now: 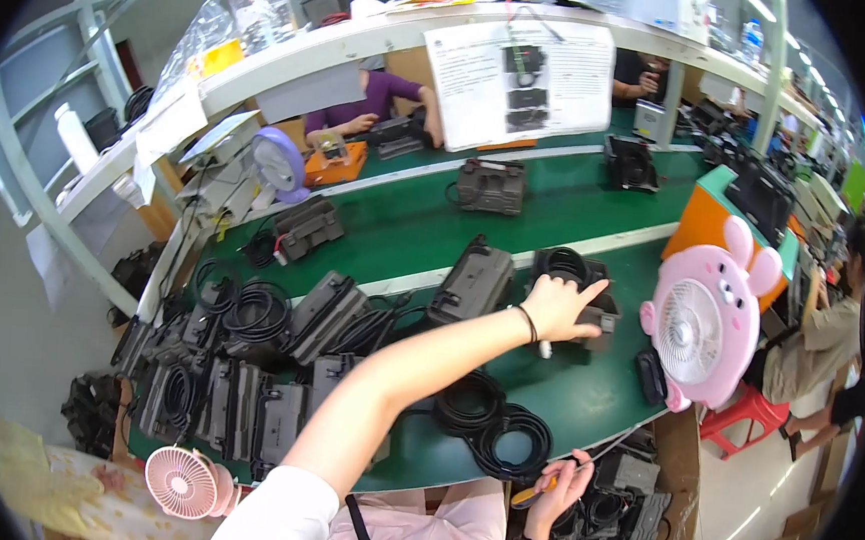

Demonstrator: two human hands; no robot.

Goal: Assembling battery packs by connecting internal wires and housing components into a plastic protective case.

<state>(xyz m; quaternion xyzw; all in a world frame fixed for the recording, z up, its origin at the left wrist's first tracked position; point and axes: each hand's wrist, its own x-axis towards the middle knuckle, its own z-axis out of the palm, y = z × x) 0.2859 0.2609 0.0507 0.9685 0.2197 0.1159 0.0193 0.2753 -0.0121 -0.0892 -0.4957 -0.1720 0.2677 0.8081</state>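
Note:
My left hand reaches across the bench, palm down over a dark plastic case. Its index finger and thumb are spread, and the other fingers are partly hidden. A coil of black cable lies at the case's far side. Low on the right, beside the bench edge, my right hand is closed around a screwdriver with a yellow-orange handle; its long thin shaft points up and right. Between my hands and body lie two black cable coils. Another dark case stands just left of my left hand.
Many dark cases and cables crowd the bench's left. A pink rabbit-shaped fan stands at right, above a cardboard box full of cases. A small pink fan is near left. Across the bench, a purple-sleeved person handles a case.

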